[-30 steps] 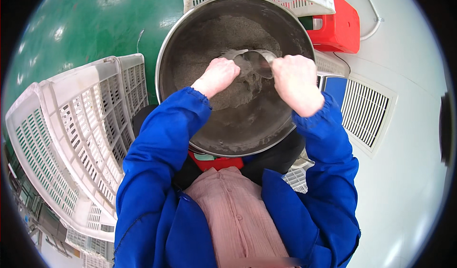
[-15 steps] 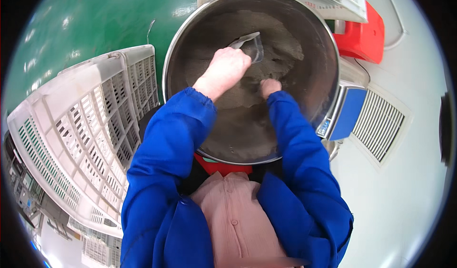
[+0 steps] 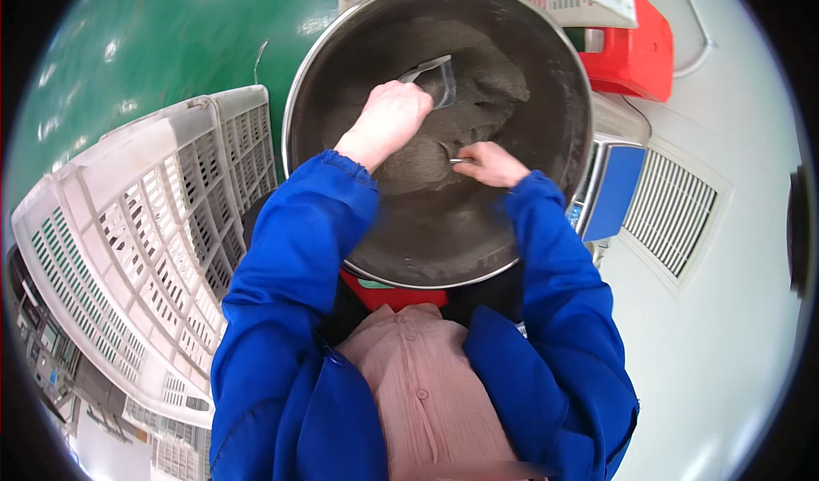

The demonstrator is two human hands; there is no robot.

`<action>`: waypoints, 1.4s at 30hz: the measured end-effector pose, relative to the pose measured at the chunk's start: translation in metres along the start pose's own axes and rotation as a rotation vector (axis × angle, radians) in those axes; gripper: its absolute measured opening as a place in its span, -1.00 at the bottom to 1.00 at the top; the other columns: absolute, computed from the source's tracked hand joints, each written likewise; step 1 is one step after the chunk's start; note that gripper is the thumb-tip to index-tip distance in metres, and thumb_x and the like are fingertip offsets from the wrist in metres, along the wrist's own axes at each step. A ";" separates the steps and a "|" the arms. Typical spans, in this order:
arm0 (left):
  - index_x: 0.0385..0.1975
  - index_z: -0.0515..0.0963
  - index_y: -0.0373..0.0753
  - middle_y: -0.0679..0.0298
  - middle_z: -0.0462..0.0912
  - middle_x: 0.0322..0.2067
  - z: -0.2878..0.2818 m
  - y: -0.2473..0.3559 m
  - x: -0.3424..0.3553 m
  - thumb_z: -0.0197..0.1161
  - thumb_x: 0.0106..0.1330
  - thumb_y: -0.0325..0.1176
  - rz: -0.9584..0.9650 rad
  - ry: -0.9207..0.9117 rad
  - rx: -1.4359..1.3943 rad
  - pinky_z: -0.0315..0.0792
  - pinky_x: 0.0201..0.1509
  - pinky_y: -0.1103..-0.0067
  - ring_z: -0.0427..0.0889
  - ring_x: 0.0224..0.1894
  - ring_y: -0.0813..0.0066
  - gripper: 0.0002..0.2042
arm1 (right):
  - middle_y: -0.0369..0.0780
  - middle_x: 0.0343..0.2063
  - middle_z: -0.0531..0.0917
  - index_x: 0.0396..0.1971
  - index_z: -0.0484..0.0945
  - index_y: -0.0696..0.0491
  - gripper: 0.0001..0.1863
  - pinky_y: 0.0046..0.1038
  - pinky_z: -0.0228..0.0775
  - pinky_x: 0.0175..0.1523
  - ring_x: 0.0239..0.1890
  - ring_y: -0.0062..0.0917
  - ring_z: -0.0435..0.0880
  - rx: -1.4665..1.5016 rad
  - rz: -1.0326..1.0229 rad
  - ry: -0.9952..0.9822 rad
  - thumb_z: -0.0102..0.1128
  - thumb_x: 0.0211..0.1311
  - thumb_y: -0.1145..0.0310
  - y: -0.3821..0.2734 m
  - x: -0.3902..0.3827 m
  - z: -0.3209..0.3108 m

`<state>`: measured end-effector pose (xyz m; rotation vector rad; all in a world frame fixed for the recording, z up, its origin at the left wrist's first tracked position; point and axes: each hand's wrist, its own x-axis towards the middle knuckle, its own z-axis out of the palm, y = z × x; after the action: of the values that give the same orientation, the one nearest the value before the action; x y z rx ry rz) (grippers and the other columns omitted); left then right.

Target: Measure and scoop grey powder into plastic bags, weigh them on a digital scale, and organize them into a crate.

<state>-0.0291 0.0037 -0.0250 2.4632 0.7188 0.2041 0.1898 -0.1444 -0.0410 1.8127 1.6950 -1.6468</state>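
A wide round metal pan stands in front of me, with grey-brown powder heaped over its middle and far part. My left hand is closed on a small clear plastic bag, held above the powder. To the right of it and nearer to me, my right hand grips the thin metal handle of a spoon-like tool. The tool's head is at the powder and cannot be made out.
White slatted plastic crates stand at the left. Another white crate with stacked sheets sits beyond the pan, beside a red plastic object. A blue-faced device and a floor grate are at the right.
My right hand has drawn back and turned, so the tool's handle now shows. The left hand still holds the bag. The whole view has shifted slightly.
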 end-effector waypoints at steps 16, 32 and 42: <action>-0.61 0.60 -0.25 0.03 0.65 -0.52 0.011 0.015 0.004 0.14 0.08 -0.47 0.024 -0.052 -0.019 0.56 -0.28 0.24 0.70 -0.36 0.03 -0.89 | -0.09 -0.64 0.66 -0.63 0.59 0.04 -0.94 -0.31 0.54 -0.41 -0.53 -0.30 0.73 -0.952 -0.045 0.754 0.20 -0.05 0.43 -0.152 -0.106 -0.101; -0.52 0.61 -0.23 0.13 0.65 -0.46 0.005 0.013 0.004 0.18 0.06 -0.49 -0.015 0.075 -0.016 0.58 -0.28 0.27 0.70 -0.35 0.09 -0.93 | -0.14 -0.30 0.77 -0.32 0.74 -0.03 -0.70 -0.22 0.61 -0.13 -0.21 -0.26 0.77 -0.569 0.561 0.373 -0.01 0.33 0.24 0.095 0.094 0.069; -0.50 0.60 -0.24 0.17 0.63 -0.47 0.007 0.024 0.026 0.18 0.02 -0.52 0.154 0.056 -0.135 0.57 -0.24 0.31 0.68 -0.31 0.16 -0.92 | 0.08 -0.04 0.67 0.02 0.57 0.23 -0.50 -0.20 0.43 0.21 0.09 -0.06 0.61 0.064 0.441 0.510 0.02 0.42 0.07 0.129 0.086 0.051</action>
<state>0.0058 -0.0026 -0.0177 2.3918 0.5209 0.3693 0.2389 -0.1735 -0.1937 2.5669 1.2501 -1.1312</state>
